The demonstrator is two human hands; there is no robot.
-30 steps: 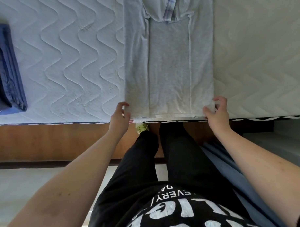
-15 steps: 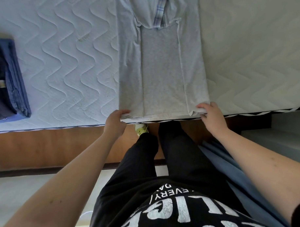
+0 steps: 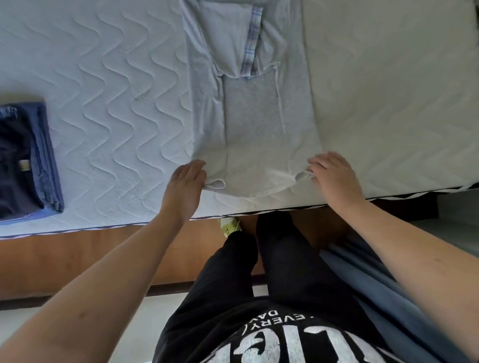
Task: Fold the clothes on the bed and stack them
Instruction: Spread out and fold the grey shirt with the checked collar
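- Two hands grip the near hem of the long grey cotton shirt (image 3: 251, 122), one at each corner, so neither is nearer.
- Left hand (image 3: 186, 185) pinches the hem's left corner; right hand (image 3: 335, 176) has fingers curled round the right corner, lifting it slightly.
- Beyond the hem, the shirt runs lengthwise straight away from the person across the white quilted mattress (image 3: 100, 95), sides folded in.
- Left of the shirt, well apart, sits the folded dark blue stack (image 3: 19, 162).

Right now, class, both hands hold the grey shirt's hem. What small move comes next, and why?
Probably lift the hem and carry it up toward the collar. The left hand and right hand each pinch a bottom corner of the grey shirt, whose sides are already folded inward.
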